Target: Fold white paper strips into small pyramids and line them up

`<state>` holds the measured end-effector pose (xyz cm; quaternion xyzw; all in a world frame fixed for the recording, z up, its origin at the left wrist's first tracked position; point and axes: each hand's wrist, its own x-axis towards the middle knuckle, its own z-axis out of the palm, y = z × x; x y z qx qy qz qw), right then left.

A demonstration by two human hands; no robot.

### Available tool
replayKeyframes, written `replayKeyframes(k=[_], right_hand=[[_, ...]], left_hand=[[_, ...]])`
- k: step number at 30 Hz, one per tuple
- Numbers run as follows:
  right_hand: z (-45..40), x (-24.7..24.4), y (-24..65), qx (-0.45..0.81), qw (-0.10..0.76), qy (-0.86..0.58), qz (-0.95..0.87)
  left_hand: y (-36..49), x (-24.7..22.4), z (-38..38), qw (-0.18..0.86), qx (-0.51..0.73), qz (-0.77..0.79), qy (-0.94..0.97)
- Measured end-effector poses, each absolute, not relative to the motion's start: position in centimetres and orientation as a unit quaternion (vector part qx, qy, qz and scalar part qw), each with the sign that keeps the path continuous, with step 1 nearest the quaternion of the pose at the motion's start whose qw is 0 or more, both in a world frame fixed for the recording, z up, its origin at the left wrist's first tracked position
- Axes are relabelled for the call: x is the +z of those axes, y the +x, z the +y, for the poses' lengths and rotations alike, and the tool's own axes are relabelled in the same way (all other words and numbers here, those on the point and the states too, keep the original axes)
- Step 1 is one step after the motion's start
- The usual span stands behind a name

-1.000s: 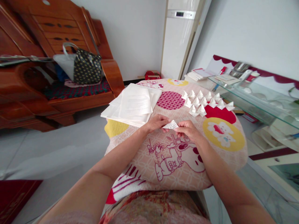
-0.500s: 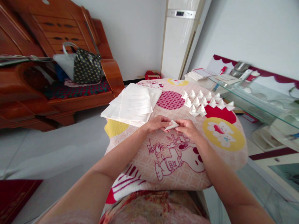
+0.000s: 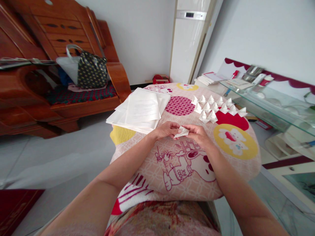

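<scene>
Between my two hands is a small piece of folded white paper (image 3: pixel 182 131), held just above the patterned tablecloth (image 3: pixel 152 170). My left hand (image 3: pixel 167 130) pinches its left end, thumb on top. On the other side, the fingers of my right hand (image 3: pixel 197 133) are closed on its right edge. Beyond my right hand, several folded paper boats (image 3: pixel 208 116) stand in rows on the cloth. A stack of white paper sheets (image 3: pixel 141 108) lies past my left hand, the top one with faint print.
A glass shelf unit (image 3: pixel 270 98) with cups and papers stands close on the right. To the left is a wooden bench (image 3: pixel 86 101) with a dotted bag (image 3: pixel 91 69) on it. A tall white cabinet-like unit (image 3: pixel 188 42) rises behind the table.
The folded paper has turned slightly between my fingers and shows a broader, flatter face. My right fingers have shifted a little along its edge. The boats and the stack have stayed put.
</scene>
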<state>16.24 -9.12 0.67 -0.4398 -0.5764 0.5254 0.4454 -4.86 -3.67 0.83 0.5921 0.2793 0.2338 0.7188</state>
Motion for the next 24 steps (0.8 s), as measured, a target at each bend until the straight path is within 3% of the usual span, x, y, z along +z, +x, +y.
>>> replayKeyframes(k=[11, 24], right_hand=[[-9.36, 0.93, 16.46, 0.496, 0.451, -0.469, -0.575], [-9.42, 0.73, 16.84, 0.492, 0.476, -0.487, -0.542]], left_hand=[[-4.99, 0.83, -3.68, 0.721, 0.25, 0.266, 0.589], [-4.56, 0.43, -3.74, 0.64, 0.287, 0.267, 0.661]])
